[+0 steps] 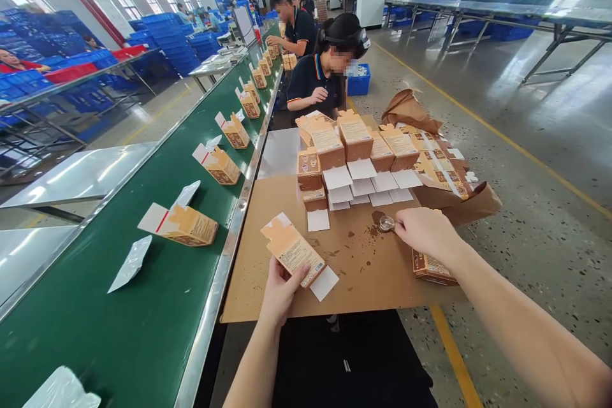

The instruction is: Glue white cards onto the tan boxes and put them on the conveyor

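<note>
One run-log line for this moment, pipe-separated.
left hand: holds carton, flaps open | right hand: holds small clear round item | stacked cartons: on cardboard | green belt: open cartons, silvery pouches

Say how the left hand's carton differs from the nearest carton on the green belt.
The held carton is gripped by the left hand; the belt carton lies untouched on the green belt. The belt carton's white flap carries a red stripe, while the held carton's near white flap shows none. Both share tan-and-brown printing.
</note>
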`<state>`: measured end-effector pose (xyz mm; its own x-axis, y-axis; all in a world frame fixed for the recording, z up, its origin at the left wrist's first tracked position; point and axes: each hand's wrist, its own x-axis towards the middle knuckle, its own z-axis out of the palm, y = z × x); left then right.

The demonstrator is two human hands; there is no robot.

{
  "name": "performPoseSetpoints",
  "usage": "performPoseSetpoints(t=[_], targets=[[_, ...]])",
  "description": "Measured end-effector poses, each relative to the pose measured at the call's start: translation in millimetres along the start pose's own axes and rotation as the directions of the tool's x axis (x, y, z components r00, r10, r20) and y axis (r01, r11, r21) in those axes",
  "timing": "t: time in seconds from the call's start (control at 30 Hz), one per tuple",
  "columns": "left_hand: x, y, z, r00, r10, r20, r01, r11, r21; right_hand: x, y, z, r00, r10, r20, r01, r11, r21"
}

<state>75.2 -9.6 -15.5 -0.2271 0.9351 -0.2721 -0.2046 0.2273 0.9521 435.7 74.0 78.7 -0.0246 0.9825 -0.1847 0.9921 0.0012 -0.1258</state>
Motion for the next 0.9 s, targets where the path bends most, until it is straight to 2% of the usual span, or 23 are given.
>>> performPoseSetpoints(t=[0.07,0.13,0.17,0.23,0.3,0.37,0.43,0.53,0.7,0.9], targets=[[-1,0,2.9,1.0,0.0,-0.012,0.0,1.0,-0.004,-24,-7,1,1.0,-0.001,-0.004,0.001,0.999,0.043],[1,1,5.1,1.0,0.004,-0.002,-0.004,1.0,0.002,-54,-24,15,0.999,-0.042,-0.022,0.044,0.992,0.116],[2,2,5.5,1.0,0.007,0.008,-0.007,1.0,0.008,-69,-37,28,0.997,-0.076,-0.03,0.08,0.984,0.162],[6,2,4.3,0.999,0.003,0.033,-0.004,1.0,0.026,-96,-66,61,0.963,-0.201,-0.18,0.256,0.891,0.375],[11,2,0.7,0.998,-0.021,0.062,0.017,0.998,0.055,-115,-96,97,0.919,-0.275,-0.282,0.375,0.831,0.41],[14,1,-3.8,0.996,-0.037,0.077,0.031,0.997,0.078,-124,-118,124,0.907,-0.292,-0.304,0.399,0.826,0.398],[16,0,-7.3,0.997,-0.034,0.073,0.027,0.995,0.091,-124,-129,140,0.91,-0.291,-0.295,0.393,0.832,0.392],[15,2,-7.8,0.997,-0.031,0.076,0.022,0.993,0.115,-117,-128,143,0.92,-0.267,-0.287,0.368,0.842,0.395],[0,1,1.1,0.998,0.041,0.038,-0.046,0.986,0.157,-118,-103,129,0.933,-0.196,-0.3,0.313,0.855,0.413],[-30,-16,1.3,0.988,0.149,0.029,-0.148,0.903,0.403,-139,-79,123,0.919,-0.053,-0.391,0.279,0.788,0.549]])
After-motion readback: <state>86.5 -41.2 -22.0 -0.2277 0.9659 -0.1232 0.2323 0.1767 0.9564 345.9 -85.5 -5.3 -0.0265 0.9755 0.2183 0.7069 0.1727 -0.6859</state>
